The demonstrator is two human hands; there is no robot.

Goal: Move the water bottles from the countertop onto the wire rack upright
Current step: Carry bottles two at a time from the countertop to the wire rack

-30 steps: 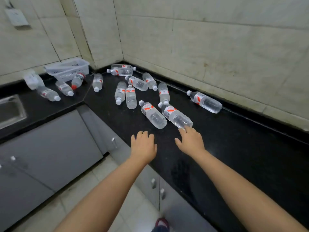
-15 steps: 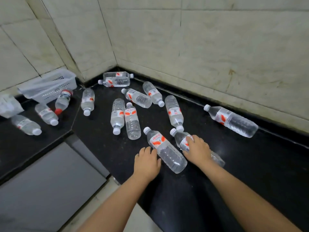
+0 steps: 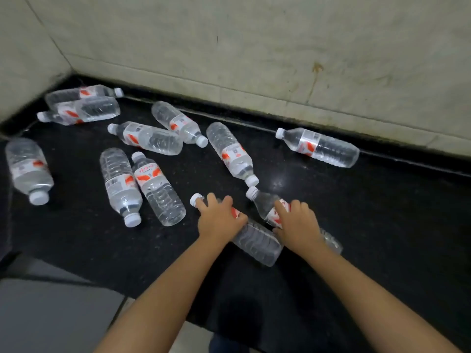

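Several clear water bottles with red-and-white labels and white caps lie on their sides on the black countertop [image 3: 382, 225]. My left hand [image 3: 219, 218] grips the upper part of one lying bottle [image 3: 257, 242], whose cap points up-left. My right hand [image 3: 297, 225] grips the labelled middle of a neighbouring bottle [image 3: 263, 202], also lying flat. A lone bottle [image 3: 319, 147] lies near the back wall at the right. A pair of bottles [image 3: 142, 187] lies side by side to the left of my hands. No wire rack is in view.
A tiled wall runs along the back of the counter and meets another wall in the far-left corner, where two bottles [image 3: 81, 105] lie. The counter's front edge runs diagonally at lower left, above a grey cabinet front [image 3: 51, 314].
Both hands moved forward onto the two nearest bottles; the left hand, which was beside its bottle, now grips it. The view moved closer, and the white basket at the left has left the frame.
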